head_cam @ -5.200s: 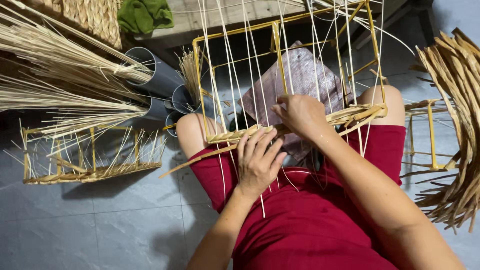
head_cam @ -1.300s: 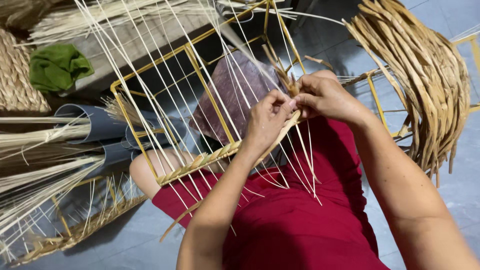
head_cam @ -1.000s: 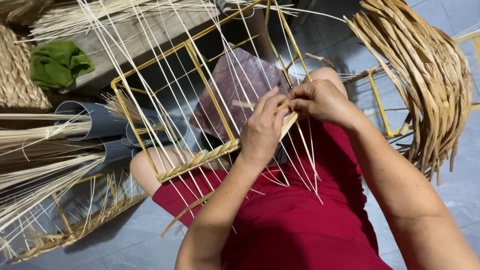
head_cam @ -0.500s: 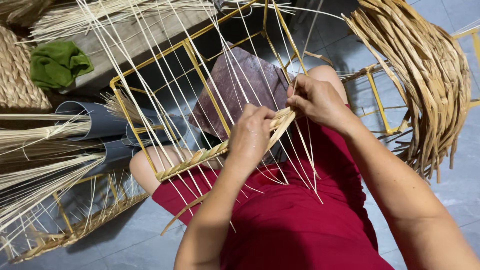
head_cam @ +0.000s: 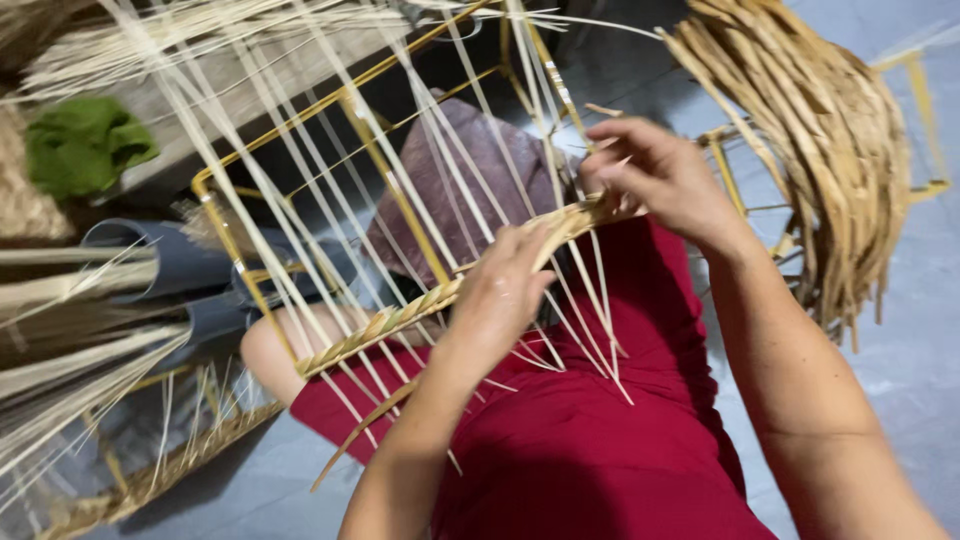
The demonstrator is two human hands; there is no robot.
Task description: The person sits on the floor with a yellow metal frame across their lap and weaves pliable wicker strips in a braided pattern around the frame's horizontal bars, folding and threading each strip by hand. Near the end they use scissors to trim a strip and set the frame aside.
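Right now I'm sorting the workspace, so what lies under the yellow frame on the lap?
Under the frame shows a purple cloth over the knees, red clothing below, and grey floor. The left hand and woven band cover what lies directly beneath them.

Upright strands (head_cam: 330, 190) crowding yellow frame (head_cam: 375, 165)

- Green cloth (head_cam: 85, 142) — crumpled, upper left, on a wooden surface.
- Bundle of tan flat strips (head_cam: 820, 170) — hanging at upper right.
- Grey tubes (head_cam: 170, 265) at left, holding pale straw bundles (head_cam: 70, 340).
- Second partly woven frame (head_cam: 160, 460) lying on the grey floor (head_cam: 900, 330), lower left.
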